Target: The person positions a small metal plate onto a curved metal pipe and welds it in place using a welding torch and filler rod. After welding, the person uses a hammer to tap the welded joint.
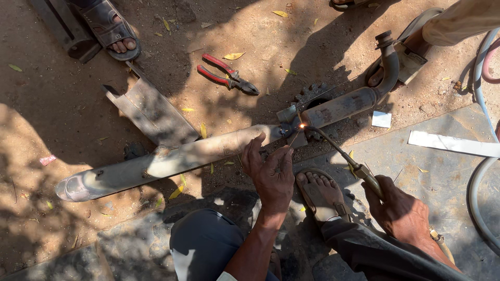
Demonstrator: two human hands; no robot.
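Exhaust pipe lies across the dirt ground in the single head view, its rounded end at lower left and its bent neck at upper right, where a sandalled foot of another person rests by it. We judge the joining to be under way and not finished: a small flame glows at the bracket midway along the pipe, with no completed seam that we can make out (the glare hides the joint). Our left hand sits just below the pipe, fingers pressed together and pinching a thin rod that points up into the flame. Our right hand is wrapped tight around the torch, well apart from the pipe. Red pliers lie untouched above the pipe, and a bent metal sheet rests near them.
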